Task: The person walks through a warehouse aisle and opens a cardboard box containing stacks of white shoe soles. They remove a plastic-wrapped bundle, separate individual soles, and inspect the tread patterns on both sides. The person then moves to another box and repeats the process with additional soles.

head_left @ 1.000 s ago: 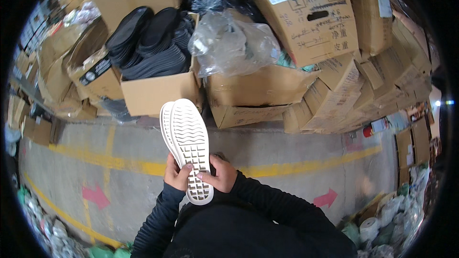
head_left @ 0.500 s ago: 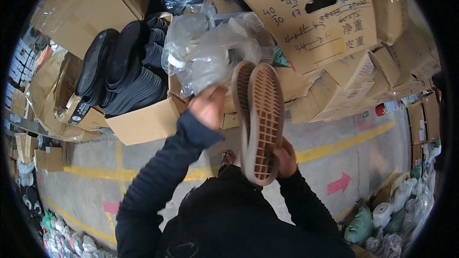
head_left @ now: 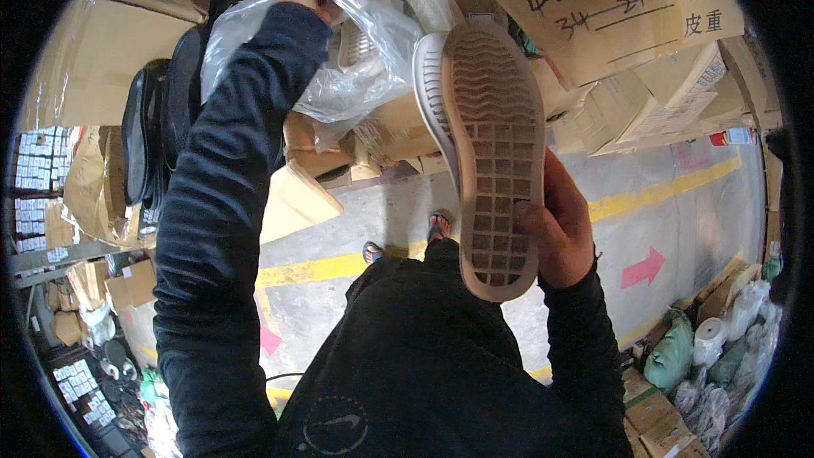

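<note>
My right hand [head_left: 561, 225] grips a brown shoe sole [head_left: 498, 161] by its right edge, its grid-and-wave tread turned up. A paler sole [head_left: 431, 85] lies behind it on the left, apparently held together with it. My left arm reaches up to a clear plastic bag [head_left: 381, 89], and my left hand [head_left: 320, 2] is at the bag's mouth, its fingers mostly hidden by the sleeve and plastic. Inside the bag, beside that hand, a light-coloured sole [head_left: 356, 47] shows through.
Black soles [head_left: 148, 131] stand in a carton at the left, partly behind my left arm. A large cardboard box [head_left: 627, 17] with handwriting rises at the far right. Yellow lines [head_left: 661, 191] and a pink arrow [head_left: 644, 269] mark the floor. Bagged goods [head_left: 670, 352] lie lower right.
My left hand has moved up and left to the plastic bag, which is now spread more open. The soles have turned to show the tread more fully. The view has shifted closer to the boxes.
</note>
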`<state>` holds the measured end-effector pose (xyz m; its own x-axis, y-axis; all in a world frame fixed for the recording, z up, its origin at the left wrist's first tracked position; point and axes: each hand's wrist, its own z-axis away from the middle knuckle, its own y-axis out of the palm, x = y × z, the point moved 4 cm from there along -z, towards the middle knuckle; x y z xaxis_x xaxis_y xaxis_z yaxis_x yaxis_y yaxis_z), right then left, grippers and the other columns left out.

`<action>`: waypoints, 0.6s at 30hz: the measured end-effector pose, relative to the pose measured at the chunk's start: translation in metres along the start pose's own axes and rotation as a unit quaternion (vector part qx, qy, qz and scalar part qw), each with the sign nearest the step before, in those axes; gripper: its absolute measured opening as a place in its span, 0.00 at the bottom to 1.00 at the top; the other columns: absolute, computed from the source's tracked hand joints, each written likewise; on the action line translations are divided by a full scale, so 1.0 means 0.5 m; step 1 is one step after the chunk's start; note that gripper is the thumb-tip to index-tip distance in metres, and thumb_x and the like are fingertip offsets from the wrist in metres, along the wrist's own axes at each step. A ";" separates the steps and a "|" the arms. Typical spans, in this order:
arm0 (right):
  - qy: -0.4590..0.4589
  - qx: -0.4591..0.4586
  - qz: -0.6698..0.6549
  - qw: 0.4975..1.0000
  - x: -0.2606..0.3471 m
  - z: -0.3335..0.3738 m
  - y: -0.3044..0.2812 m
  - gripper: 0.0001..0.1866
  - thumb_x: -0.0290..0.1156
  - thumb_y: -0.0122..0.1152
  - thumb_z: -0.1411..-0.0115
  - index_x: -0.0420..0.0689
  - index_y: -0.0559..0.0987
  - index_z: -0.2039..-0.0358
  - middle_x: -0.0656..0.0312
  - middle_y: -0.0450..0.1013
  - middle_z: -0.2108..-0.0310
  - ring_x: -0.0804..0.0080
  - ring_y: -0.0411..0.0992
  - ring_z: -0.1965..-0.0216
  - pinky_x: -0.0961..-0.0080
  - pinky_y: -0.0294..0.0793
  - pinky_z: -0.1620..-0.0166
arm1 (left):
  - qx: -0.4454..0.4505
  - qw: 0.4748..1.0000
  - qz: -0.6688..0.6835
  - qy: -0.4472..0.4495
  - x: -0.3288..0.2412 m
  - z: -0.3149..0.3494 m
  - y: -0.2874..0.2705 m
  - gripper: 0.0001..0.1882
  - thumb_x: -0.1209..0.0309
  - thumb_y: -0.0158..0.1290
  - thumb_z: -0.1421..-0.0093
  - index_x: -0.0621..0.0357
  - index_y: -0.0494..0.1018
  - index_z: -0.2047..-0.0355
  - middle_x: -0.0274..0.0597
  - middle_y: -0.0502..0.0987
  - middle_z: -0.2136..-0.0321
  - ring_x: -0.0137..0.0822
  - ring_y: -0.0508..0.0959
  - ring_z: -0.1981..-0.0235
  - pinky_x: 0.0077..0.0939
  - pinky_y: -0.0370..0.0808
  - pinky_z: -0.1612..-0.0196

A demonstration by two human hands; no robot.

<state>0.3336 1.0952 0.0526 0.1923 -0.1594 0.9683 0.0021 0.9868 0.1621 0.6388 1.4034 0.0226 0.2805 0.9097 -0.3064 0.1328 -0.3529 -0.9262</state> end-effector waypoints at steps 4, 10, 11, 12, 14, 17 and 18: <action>-0.026 -0.022 0.047 0.998 0.034 -0.014 0.012 0.39 0.32 0.53 0.51 0.35 0.60 0.37 0.50 0.70 0.48 0.62 0.71 0.49 0.68 0.68 0.44 | -0.020 0.996 0.082 -0.037 0.005 -0.041 -0.083 0.19 0.65 0.63 0.54 0.60 0.79 0.62 0.50 0.82 0.69 0.44 0.82 0.69 0.33 0.78 0.67; -0.046 -0.001 0.083 0.995 0.042 -0.014 -0.002 0.32 0.22 0.49 0.47 0.33 0.64 0.39 0.56 0.70 0.46 0.68 0.69 0.46 0.72 0.63 0.41 | -0.024 0.989 -0.139 -0.052 -0.089 -0.070 -0.125 0.16 0.63 0.65 0.60 0.56 0.80 0.70 0.52 0.80 0.73 0.48 0.81 0.70 0.38 0.78 0.65; -0.061 -0.009 0.098 0.993 0.041 -0.013 -0.006 0.32 0.23 0.49 0.47 0.34 0.64 0.39 0.56 0.70 0.46 0.68 0.69 0.46 0.72 0.63 0.41 | 0.260 0.963 0.045 0.059 -0.097 -0.082 -0.107 0.15 0.62 0.57 0.47 0.60 0.80 0.67 0.51 0.82 0.70 0.45 0.82 0.67 0.42 0.78 0.63; -0.074 -0.012 0.110 0.991 0.040 -0.011 -0.009 0.32 0.24 0.50 0.47 0.34 0.64 0.39 0.56 0.70 0.46 0.68 0.69 0.46 0.72 0.63 0.41 | 0.166 0.984 -0.031 0.050 -0.099 -0.080 -0.095 0.14 0.62 0.58 0.48 0.60 0.80 0.67 0.51 0.81 0.70 0.46 0.82 0.67 0.42 0.78 0.63; -0.051 -0.047 0.139 0.988 0.032 -0.003 -0.017 0.33 0.27 0.51 0.47 0.34 0.64 0.39 0.56 0.70 0.46 0.69 0.69 0.47 0.73 0.63 0.41 | 0.122 0.988 -0.069 0.059 -0.103 -0.070 -0.059 0.14 0.62 0.58 0.48 0.60 0.79 0.67 0.51 0.81 0.70 0.47 0.81 0.67 0.42 0.77 0.62; -0.056 -0.067 0.121 0.989 0.031 0.007 -0.015 0.34 0.28 0.53 0.48 0.33 0.64 0.38 0.55 0.71 0.46 0.69 0.69 0.47 0.73 0.63 0.42 | 0.106 0.986 -0.086 0.096 -0.110 -0.034 -0.009 0.14 0.62 0.59 0.49 0.59 0.79 0.67 0.51 0.81 0.71 0.48 0.81 0.67 0.42 0.77 0.62; -0.047 -0.076 0.122 0.988 0.030 0.011 -0.013 0.35 0.28 0.53 0.48 0.32 0.63 0.38 0.55 0.71 0.47 0.68 0.70 0.47 0.73 0.64 0.42 | 0.105 0.984 -0.094 0.110 -0.116 -0.022 -0.001 0.14 0.62 0.59 0.49 0.59 0.79 0.67 0.52 0.81 0.71 0.49 0.81 0.66 0.42 0.77 0.61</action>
<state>0.3311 1.0860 0.0672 0.1136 0.0896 0.9895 0.1150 0.9880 -0.1027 0.6327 1.3484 0.0432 0.4715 0.8770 -0.0924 0.0092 -0.1097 -0.9939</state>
